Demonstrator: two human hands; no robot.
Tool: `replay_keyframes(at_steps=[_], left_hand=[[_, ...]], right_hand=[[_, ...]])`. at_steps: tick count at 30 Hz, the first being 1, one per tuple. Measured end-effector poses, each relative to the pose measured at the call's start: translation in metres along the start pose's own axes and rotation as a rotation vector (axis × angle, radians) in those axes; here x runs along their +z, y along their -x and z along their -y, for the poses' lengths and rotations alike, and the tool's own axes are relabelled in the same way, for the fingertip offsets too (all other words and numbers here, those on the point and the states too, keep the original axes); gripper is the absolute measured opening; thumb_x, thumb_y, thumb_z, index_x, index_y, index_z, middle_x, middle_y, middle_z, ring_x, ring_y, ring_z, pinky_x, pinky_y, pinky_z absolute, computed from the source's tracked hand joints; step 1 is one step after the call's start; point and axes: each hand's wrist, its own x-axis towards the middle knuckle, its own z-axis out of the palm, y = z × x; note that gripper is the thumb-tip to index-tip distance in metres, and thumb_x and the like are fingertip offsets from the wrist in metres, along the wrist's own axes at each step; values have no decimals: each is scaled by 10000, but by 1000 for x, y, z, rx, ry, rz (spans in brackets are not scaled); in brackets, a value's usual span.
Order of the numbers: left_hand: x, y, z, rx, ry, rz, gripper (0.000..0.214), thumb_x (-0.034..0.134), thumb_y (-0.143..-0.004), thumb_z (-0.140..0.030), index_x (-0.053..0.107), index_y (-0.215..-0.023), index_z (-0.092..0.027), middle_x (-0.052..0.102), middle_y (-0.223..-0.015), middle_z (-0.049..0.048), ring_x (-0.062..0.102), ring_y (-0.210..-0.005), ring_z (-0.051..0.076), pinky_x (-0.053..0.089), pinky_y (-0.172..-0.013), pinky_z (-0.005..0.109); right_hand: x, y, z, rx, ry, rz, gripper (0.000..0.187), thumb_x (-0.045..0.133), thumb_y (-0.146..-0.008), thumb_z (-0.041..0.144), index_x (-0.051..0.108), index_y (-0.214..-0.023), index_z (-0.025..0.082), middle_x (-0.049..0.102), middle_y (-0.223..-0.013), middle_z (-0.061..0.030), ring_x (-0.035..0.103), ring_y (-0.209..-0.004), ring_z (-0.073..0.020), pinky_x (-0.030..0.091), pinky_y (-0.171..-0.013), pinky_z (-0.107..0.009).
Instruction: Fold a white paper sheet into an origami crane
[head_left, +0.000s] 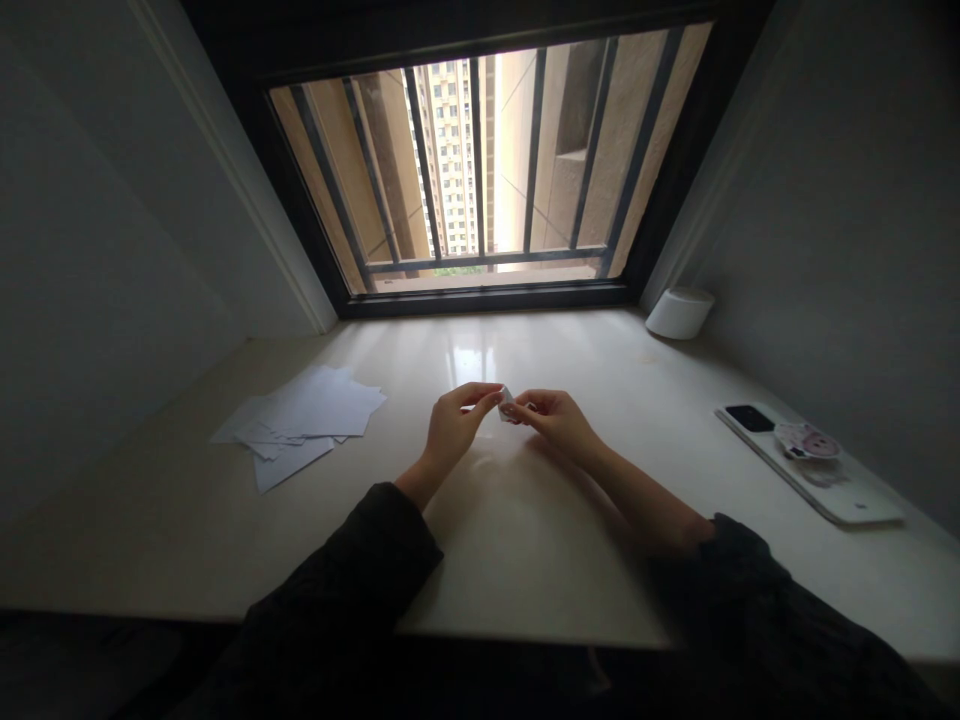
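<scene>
A small white piece of folded paper is held up between both hands, above the middle of the pale sill. My left hand pinches its left side between thumb and fingertips. From the other side, my right hand is closed on it with thumb and fingers. The fingertips cover much of the piece, so its exact shape is hard to make out. To the left of my hands lies a loose pile of white paper sheets, several of them overlapping at angles.
A white phone with a cartoon grip on its back lies at the right. A white cylindrical object stands in the far right corner. The glossy sill ends at a barred window, with walls on both sides.
</scene>
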Motion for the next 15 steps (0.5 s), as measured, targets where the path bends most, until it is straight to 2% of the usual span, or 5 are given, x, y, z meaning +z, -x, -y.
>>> replay_keyframes(at_steps=[5,10,15], left_hand=[[0,-1,-2,-29,1,-46,236,621,-760,-397,718,-802,-186,720,-810,45,652,-768,177,491,-706,286],[2,2,-6,-35,-60,-69,235,619,-757,-402,711,-773,-187,714,-775,35,642,-721,169,483,-640,268],[4,4,-6,-35,-85,-104,212,611,-764,-387,704,-760,-197,713,-774,30,642,-720,166,475,-633,264]], right_hand=[[4,0,-3,4,-10,39,306,702,-652,474,697,-700,172,690,-658,-46,621,-612,-155,472,-592,-267],[2,1,-2,55,47,86,296,741,-603,447,728,-734,181,696,-641,-44,620,-582,-169,462,-542,-270],[1,2,-1,44,76,65,223,737,-621,401,742,-715,200,711,-655,-50,644,-623,-188,472,-581,-278]])
